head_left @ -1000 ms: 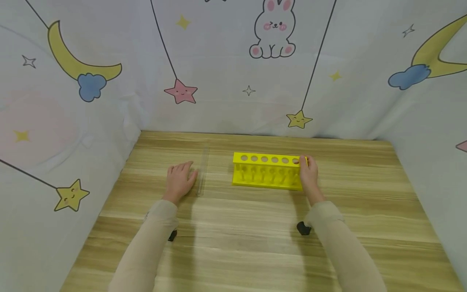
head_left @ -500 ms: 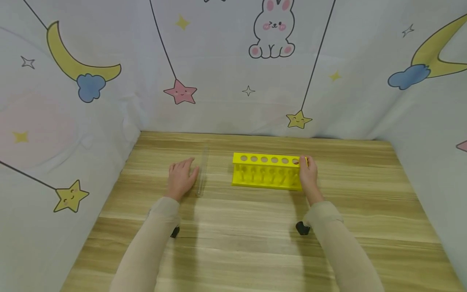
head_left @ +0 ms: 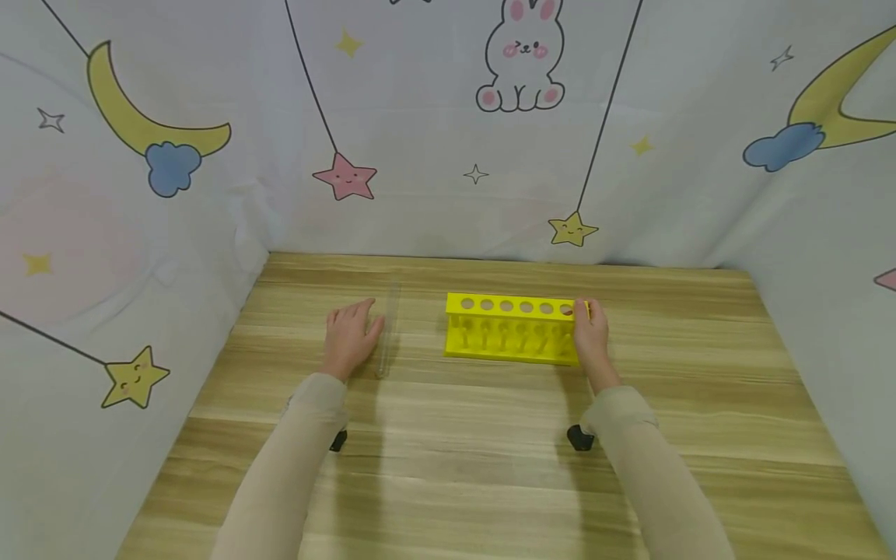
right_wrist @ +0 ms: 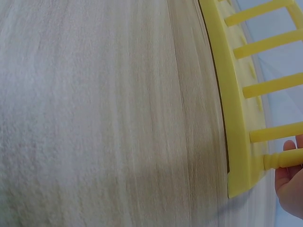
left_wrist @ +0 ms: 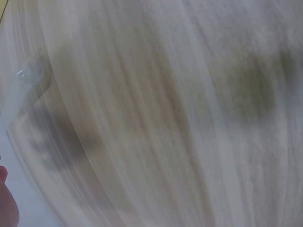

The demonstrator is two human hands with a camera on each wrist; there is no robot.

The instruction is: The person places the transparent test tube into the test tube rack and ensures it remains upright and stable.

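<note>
A yellow test tube rack [head_left: 514, 314] stands on the table, with a row of round holes along its top and pegs below. My right hand [head_left: 592, 334] grips its right end, thumb on the top plate; the right wrist view shows that hand [right_wrist: 289, 194] around the end post of the rack [right_wrist: 232, 109]. Left of the rack lies a clear test tube [head_left: 389, 330], pointing away from me. My left hand [head_left: 352, 338] hovers just to its left, fingers spread and thumb tip close beside the glass. One end of the tube [left_wrist: 29, 74] shows in the left wrist view.
The wood-grain table [head_left: 448, 467] ends at a white curtain [head_left: 420, 218] printed with stars, moons and a rabbit, which also encloses both sides. Black pieces of the wrist cameras [head_left: 581, 437] hang under the sleeves.
My left hand has shifted slightly forward and right, closer to the test tube. The right hand and the rack have stayed in place.
</note>
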